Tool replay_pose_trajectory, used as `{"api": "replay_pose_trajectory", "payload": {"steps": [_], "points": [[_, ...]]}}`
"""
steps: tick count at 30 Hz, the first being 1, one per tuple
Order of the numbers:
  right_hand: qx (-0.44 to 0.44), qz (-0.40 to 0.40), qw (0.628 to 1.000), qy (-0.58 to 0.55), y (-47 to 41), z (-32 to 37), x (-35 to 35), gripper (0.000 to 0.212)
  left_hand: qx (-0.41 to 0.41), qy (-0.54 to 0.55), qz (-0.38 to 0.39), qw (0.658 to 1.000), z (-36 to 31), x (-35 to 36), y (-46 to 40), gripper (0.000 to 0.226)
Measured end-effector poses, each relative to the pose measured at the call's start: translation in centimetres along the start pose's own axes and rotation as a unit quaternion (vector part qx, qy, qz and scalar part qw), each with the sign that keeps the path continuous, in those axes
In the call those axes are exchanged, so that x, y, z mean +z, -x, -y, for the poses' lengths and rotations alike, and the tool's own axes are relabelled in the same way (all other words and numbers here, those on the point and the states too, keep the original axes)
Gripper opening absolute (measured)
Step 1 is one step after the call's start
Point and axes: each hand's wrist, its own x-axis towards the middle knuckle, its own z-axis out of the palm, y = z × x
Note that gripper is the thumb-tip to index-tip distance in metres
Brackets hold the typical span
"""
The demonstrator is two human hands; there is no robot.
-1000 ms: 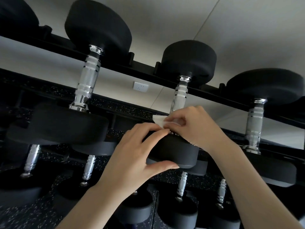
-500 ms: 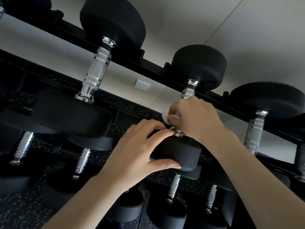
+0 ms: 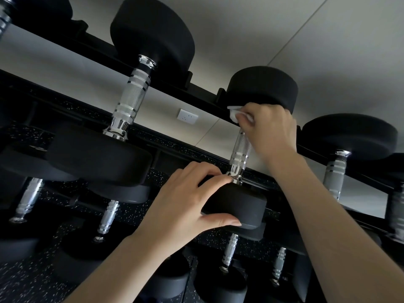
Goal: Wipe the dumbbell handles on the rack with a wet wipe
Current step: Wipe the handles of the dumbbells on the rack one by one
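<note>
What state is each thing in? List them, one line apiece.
wet wipe: crumpled, pinched at the handle's far end.
right hand: holds the wipe against the handle.
left hand: grips the near weight head.
middle dumbbell: on the rack, handle mostly bare.
left dumbbell: racked, untouched.
right dumbbell: racked, untouched.
wall socket: nothing plugged in.

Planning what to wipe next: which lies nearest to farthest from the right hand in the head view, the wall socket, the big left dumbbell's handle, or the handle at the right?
From the right hand:
1. Right handle, just right, lower.
2. Wall socket, left.
3. Big left handle, farthest left.
</note>
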Motion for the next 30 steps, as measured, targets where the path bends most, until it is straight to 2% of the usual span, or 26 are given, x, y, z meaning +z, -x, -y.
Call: {"api": "replay_pose_trajectory", "payload": {"steps": [3, 7, 12, 16, 19, 24, 30], "points": [[0.01, -0.082, 0.996, -0.026, 1.3, 0.0, 1.0, 0.018, 0.006, -0.004, -0.003, 1.0, 0.1, 0.1, 0.0, 0.063], [0.044, -0.109, 0.988, -0.097, 2.2, -0.3, 1.6, 0.018, 0.016, -0.001, -0.009, 1.0, 0.3, 0.2, 0.0, 0.061], [0.037, -0.028, 0.976, -0.212, 4.0, -0.3, 1.0, 0.011, 0.023, -0.004, -0.006, 1.0, 0.3, 0.2, -0.1, 0.06], [0.072, 0.091, 0.956, -0.27, 6.2, -0.1, 0.0, 0.011, 0.029, -0.009, 0.004, 1.0, 0.3, -0.1, -0.3, 0.06], [0.108, 0.129, 0.937, -0.306, 7.9, 0.4, -0.9, 0.009, 0.038, -0.019, 0.027, 0.999, 0.4, -0.5, -0.6, 0.062], [0.228, 0.041, 0.899, -0.37, 10.4, -0.1, -3.1, 0.007, 0.064, -0.038, 0.057, 0.996, 0.3, -1.2, -1.4, 0.063], [0.294, -0.017, 0.903, -0.314, 13.4, -3.5, -4.6, 0.009, 0.096, -0.064, 0.104, 0.988, -2.5, -0.1, -3.7, 0.061]]}}
